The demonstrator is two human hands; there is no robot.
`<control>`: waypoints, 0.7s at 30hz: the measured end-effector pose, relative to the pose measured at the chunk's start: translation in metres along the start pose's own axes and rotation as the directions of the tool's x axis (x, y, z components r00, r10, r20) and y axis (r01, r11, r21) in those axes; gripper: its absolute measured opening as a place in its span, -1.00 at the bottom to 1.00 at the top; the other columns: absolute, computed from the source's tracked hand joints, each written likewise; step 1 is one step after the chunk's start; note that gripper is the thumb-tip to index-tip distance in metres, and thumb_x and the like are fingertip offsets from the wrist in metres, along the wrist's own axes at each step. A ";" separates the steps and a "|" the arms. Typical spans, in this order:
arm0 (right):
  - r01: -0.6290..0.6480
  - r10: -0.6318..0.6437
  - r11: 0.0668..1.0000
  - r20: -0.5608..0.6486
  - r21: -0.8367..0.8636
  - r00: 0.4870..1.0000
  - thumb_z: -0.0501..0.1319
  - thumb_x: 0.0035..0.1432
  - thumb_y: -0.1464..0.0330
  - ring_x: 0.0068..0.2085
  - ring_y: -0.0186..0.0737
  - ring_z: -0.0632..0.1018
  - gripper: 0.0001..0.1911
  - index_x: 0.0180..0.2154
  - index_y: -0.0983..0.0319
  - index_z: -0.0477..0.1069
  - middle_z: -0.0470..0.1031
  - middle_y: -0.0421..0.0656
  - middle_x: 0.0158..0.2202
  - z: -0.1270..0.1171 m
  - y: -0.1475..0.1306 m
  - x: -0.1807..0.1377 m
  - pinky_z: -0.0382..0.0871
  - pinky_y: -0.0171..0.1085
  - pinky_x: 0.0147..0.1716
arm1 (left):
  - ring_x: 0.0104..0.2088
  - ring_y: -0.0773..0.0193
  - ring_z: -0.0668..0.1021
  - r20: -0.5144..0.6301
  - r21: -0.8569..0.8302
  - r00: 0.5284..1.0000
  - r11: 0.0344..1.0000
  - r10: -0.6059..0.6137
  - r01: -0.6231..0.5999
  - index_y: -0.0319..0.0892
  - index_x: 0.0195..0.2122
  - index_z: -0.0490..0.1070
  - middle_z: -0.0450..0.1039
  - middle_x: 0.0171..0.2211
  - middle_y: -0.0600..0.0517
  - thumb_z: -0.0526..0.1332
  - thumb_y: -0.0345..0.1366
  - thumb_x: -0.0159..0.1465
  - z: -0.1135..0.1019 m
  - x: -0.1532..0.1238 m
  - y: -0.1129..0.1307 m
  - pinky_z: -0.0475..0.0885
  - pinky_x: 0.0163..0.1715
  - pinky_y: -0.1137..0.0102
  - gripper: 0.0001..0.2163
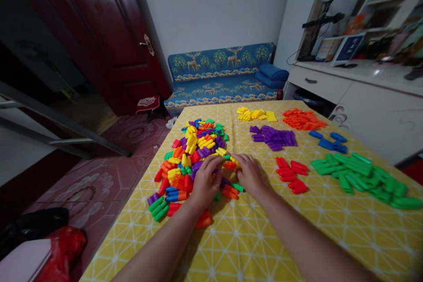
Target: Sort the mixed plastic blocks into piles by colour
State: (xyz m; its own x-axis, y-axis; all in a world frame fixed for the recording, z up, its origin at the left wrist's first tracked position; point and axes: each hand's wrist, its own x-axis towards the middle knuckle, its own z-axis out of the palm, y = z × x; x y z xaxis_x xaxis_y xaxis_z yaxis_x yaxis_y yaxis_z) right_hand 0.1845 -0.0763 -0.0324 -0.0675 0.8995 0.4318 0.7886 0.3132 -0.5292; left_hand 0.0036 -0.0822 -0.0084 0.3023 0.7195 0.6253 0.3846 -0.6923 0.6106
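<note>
Two bare hands down at the centre of the frame, both pressed into the near edge of a mixed pile of coloured plastic blocks [193, 158] on a yellow patterned tablecloth [251, 246]. Left hand [206, 180] palm down, fingers curled over purple and orange pieces, seemingly closed on one or two of them, though hard to say which from this angle. Right hand [249, 174] just beside it, fingertips touching an orange block [229, 165] at the pile's right rim, fingers bent but grip unclear. Sorted heaps spread over the right half of the frame, well apart from the hands: yellow blocks [256, 115] and orange blocks [302, 119] at the far edge of the cloth, purple blocks [274, 137] nearer, a few blue blocks [328, 141] to the right, red blocks [292, 174] just right of the right hand, green blocks [361, 174] in a long heap toward the right edge. Beyond the table, blue sofa [221, 75] against the wall, dark red door [109, 31] at upper left, white cabinet [363, 92] at upper right.
</note>
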 end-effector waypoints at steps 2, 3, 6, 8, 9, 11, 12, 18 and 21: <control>-0.003 0.004 1.000 -0.023 0.022 1.000 0.07 0.04 0.62 0.03 -0.07 0.44 -0.46 0.05 0.18 0.41 0.50 -0.06 -0.03 0.001 0.002 -0.002 0.33 -0.06 0.10 | 0.10 0.15 0.46 0.010 0.008 1.000 1.000 -0.007 0.006 -0.10 0.11 0.36 0.38 0.07 -0.12 0.13 -0.44 0.31 0.000 0.001 0.001 0.43 0.07 0.22 -0.66; 0.009 -0.008 0.999 -0.032 0.047 0.999 0.06 0.05 0.62 0.02 -0.09 0.45 -0.47 0.04 0.16 0.40 0.50 -0.07 -0.03 0.000 0.001 -0.003 0.34 -0.08 0.09 | 0.12 0.14 0.44 0.025 0.014 1.000 1.000 -0.009 0.009 -0.08 0.14 0.34 0.36 0.10 -0.13 0.14 -0.42 0.31 -0.001 0.001 0.001 0.42 0.09 0.21 -0.63; 0.071 -0.071 0.995 -0.006 0.064 0.997 0.04 0.03 0.64 0.01 -0.11 0.45 -0.46 0.02 0.17 0.40 0.50 -0.08 -0.04 -0.007 -0.008 -0.008 0.36 -0.12 0.06 | 0.13 0.11 0.43 0.085 0.030 0.996 0.999 -0.012 0.010 -0.05 0.18 0.32 0.35 0.14 -0.13 0.22 -0.31 0.30 -0.002 0.000 0.004 0.41 0.11 0.20 -0.59; 0.113 -0.114 0.993 0.046 0.026 0.992 0.04 0.00 0.65 0.01 -0.10 0.44 -0.46 -0.01 0.20 0.41 0.50 -0.07 -0.07 -0.012 -0.016 -0.011 0.36 -0.13 0.04 | 0.09 0.11 0.47 0.116 0.022 0.993 1.000 -0.005 0.002 -0.05 0.14 0.37 0.39 0.09 -0.12 0.24 -0.27 0.29 -0.002 0.000 0.005 0.44 0.06 0.22 -0.63; 0.131 -0.132 0.991 0.072 0.014 0.989 0.04 -0.01 0.65 0.01 -0.10 0.44 -0.46 -0.01 0.21 0.42 0.50 -0.06 -0.08 -0.013 -0.018 -0.011 0.36 -0.13 0.04 | 0.04 0.13 0.50 0.115 0.007 0.993 1.000 0.008 -0.009 -0.07 0.08 0.42 0.43 0.04 -0.12 0.22 -0.28 0.30 -0.002 -0.001 0.004 0.47 0.01 0.24 -0.69; 0.143 -0.144 0.990 0.092 0.015 0.985 0.04 0.01 0.64 0.01 -0.10 0.45 -0.47 0.01 0.20 0.41 0.51 -0.07 -0.07 -0.013 -0.020 -0.011 0.35 -0.13 0.04 | -0.09 0.19 0.55 0.075 -0.023 0.997 0.999 0.026 -0.025 -0.12 -0.06 0.49 0.50 -0.11 -0.09 0.17 -0.31 0.34 -0.002 -0.001 0.003 0.50 -0.09 0.31 -0.81; 0.120 -0.122 0.992 0.075 0.028 0.990 0.05 0.06 0.61 0.01 -0.11 0.47 -0.51 0.01 0.19 0.41 0.52 -0.07 -0.06 -0.013 -0.018 -0.010 0.35 -0.13 0.04 | -0.14 0.21 0.55 0.040 -0.030 0.999 0.999 0.028 -0.027 -0.14 -0.13 0.50 0.51 -0.17 -0.08 0.15 -0.34 0.35 -0.002 -0.001 0.002 0.50 -0.13 0.33 -0.84; -0.215 0.238 0.935 -0.047 0.283 0.970 0.03 0.31 0.14 -0.27 -0.16 0.56 -0.70 -0.18 0.16 0.42 0.56 -0.14 -0.30 -0.014 -0.001 -0.006 0.40 -0.25 -0.30 | -0.14 0.20 0.51 -0.054 0.069 0.998 0.998 0.019 -0.015 -0.14 -0.18 0.50 0.46 -0.18 -0.06 0.16 -0.43 0.30 -0.002 0.000 -0.001 0.45 -0.13 0.30 -0.85; -0.228 0.254 0.931 -0.059 0.285 0.965 0.03 0.29 0.09 -0.33 -0.17 0.54 -0.68 -0.24 0.14 0.42 0.55 -0.17 -0.36 -0.015 -0.002 -0.006 0.37 -0.26 -0.35 | -0.10 0.16 0.48 -0.009 0.138 0.999 0.990 0.034 -0.032 -0.13 -0.17 0.51 0.43 -0.16 -0.08 0.16 -0.46 0.25 -0.002 0.000 0.000 0.43 -0.11 0.24 -0.81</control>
State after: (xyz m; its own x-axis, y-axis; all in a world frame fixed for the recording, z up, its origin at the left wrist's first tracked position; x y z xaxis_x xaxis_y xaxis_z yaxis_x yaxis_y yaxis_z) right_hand 0.1928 -0.0872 -0.0227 0.1712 0.9300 0.3253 0.5752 0.1737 -0.7994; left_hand 0.0025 -0.0824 -0.0071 0.3069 0.6951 0.6501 0.4915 -0.7007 0.5171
